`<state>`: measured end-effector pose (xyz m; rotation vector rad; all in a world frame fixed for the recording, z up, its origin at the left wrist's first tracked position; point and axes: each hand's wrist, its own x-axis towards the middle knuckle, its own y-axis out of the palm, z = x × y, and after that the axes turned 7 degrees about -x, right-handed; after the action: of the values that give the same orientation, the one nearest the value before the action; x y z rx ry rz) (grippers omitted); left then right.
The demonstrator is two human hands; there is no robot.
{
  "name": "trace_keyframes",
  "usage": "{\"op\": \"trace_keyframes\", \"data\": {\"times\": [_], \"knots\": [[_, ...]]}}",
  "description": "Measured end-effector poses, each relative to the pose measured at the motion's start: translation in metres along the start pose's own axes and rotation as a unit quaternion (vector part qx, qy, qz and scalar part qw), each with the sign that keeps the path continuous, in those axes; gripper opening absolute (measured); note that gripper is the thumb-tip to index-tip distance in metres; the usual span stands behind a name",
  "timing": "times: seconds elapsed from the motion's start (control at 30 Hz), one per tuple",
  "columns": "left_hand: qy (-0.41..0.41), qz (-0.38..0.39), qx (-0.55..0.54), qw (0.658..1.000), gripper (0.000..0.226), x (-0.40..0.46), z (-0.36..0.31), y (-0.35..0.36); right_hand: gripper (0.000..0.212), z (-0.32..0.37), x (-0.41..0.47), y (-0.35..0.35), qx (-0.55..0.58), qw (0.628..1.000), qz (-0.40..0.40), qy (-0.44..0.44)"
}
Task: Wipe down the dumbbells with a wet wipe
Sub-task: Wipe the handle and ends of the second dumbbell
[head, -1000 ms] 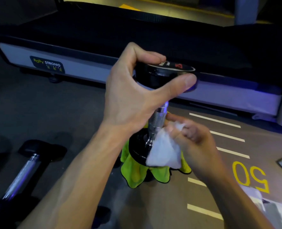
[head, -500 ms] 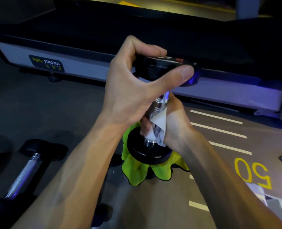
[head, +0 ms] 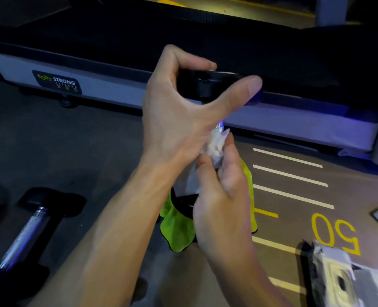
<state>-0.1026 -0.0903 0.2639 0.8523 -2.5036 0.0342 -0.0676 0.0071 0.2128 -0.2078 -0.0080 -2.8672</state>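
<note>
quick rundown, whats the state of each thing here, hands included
left hand: grips the top head of the black upright dumbbell
right hand: pinches the white wet wipe against the chrome handle
green cloth: crumpled under the dumbbell's lower head
second black dumbbell: lying on the floor, untouched
wipe pack: on the floor

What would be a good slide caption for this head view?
Left hand steadies upright dumbbell while right hand wipes its handle with wet wipe.
</note>
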Motion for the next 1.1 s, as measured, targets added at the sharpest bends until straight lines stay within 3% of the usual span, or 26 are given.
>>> {"op": "trace_keyframes", "data": {"times": [0.1, 0.17, 0.23, 0.37, 0.5, 0.57, 0.63, 0.7, 0.73, 0.83, 0.93, 1.0, 1.1], "knots": [[-0.001, 0.004, -0.006, 1.000, 0.054, 0.000, 0.001, -0.002, 0.036, -0.006, 0.005, -0.012, -0.220, 0.974, -0.004, -0.055], [-0.003, 0.010, -0.009, 1.000, 0.053, 0.001, 0.000, -0.004, 0.023, -0.007, 0.012, -0.020, -0.267, 0.961, -0.012, -0.070], [-0.005, 0.010, -0.008, 1.000, 0.052, 0.002, 0.000, -0.005, 0.024, -0.010, 0.019, -0.026, -0.236, 0.970, 0.008, -0.053], [-0.012, 0.013, -0.005, 1.000, 0.051, 0.005, 0.001, -0.007, 0.055, -0.009, 0.024, -0.029, -0.181, 0.983, 0.002, -0.036], [-0.017, 0.009, -0.005, 1.000, 0.052, 0.005, 0.000, -0.008, 0.034, -0.011, 0.024, -0.028, -0.148, 0.985, -0.085, -0.029], [-0.016, 0.016, -0.008, 1.000, 0.051, 0.005, 0.000, -0.008, 0.017, -0.009, 0.023, -0.022, -0.188, 0.981, -0.051, -0.023], [-0.015, 0.019, -0.017, 1.000, 0.051, 0.004, -0.001, -0.008, 0.028, -0.003, 0.024, -0.016, -0.190, 0.981, -0.041, 0.015], [-0.013, 0.027, -0.026, 0.999, 0.049, 0.003, -0.002, -0.009, 0.046, 0.010, 0.036, -0.013, -0.089, 0.986, -0.038, 0.138], [-0.012, 0.034, -0.030, 0.999, 0.048, 0.002, -0.002, -0.010, 0.054, 0.014, 0.044, -0.013, -0.018, 0.981, 0.004, 0.195], [-0.010, 0.049, -0.039, 0.998, 0.047, 0.002, -0.002, -0.013, 0.064, 0.019, 0.063, -0.008, 0.079, 0.956, 0.132, 0.252], [-0.013, 0.023, -0.041, 0.999, 0.048, 0.004, -0.001, -0.013, 0.065, 0.015, 0.068, 0.003, 0.066, 0.961, 0.086, 0.255], [-0.013, 0.002, -0.045, 0.999, 0.048, 0.004, 0.000, -0.012, 0.067, 0.012, 0.060, 0.007, -0.028, 0.980, 0.009, 0.199], [-0.015, -0.012, -0.028, 0.999, 0.047, 0.004, 0.002, -0.010, 0.040, 0.003, 0.042, 0.009, -0.261, 0.964, -0.043, 0.019]]}}
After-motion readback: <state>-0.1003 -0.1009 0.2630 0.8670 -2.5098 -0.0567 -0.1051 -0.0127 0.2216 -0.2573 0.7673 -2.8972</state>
